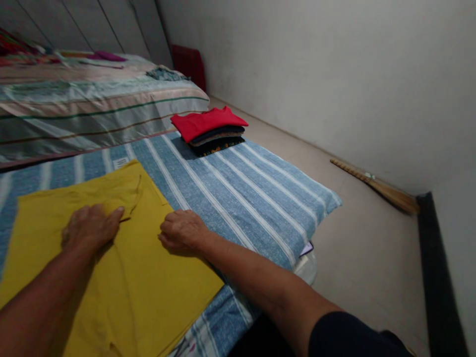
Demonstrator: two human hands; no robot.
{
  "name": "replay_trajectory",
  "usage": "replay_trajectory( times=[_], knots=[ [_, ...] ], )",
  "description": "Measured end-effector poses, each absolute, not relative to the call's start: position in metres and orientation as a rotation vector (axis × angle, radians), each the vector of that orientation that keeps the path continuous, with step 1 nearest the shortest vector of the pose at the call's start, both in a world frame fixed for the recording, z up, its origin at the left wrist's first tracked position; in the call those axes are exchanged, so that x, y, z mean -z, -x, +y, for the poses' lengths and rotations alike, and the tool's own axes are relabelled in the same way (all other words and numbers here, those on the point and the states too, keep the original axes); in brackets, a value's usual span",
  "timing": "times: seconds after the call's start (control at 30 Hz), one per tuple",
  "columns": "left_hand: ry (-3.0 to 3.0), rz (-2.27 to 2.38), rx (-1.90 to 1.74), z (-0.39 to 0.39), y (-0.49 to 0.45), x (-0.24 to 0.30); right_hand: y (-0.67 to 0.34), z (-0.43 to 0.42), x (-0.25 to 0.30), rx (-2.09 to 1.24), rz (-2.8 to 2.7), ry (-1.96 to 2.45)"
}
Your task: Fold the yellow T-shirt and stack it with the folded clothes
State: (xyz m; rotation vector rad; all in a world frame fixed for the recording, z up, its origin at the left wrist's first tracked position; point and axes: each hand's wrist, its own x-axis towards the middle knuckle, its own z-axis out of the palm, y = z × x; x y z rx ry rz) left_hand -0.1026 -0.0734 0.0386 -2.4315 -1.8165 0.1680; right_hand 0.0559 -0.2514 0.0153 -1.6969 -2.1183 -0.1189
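A yellow garment (148,297) lies spread on the bed, with a long seam and a short dark cord or slit near its upper part; its exact kind I cannot tell. My left hand (89,228) rests on top of it, slightly blurred, with the thumb out to the side and the other fingers bent downward against the cloth. At the garment's right side my right hand (182,232) is closed, its curled fingers on the fabric near the edge. The fingertips of the right hand are mostly hidden.
A stack of folded clothes (211,126), red on top, sits on the blue striped bedspread (238,193) ahead. Behind stands another bed (111,116) with a shiny striped cover and loose clothes. A broom (375,183) lies on the floor by the wall at right.
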Motion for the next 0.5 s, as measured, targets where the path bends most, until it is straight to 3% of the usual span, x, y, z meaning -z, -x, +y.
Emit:
replay_trajectory(
  times=[0.5],
  knots=[
    [2.37, -1.809, -0.227, -0.093, 0.096, -0.037, -0.059, -0.253, -0.017, 0.106, -2.093, 1.688]
  ],
)
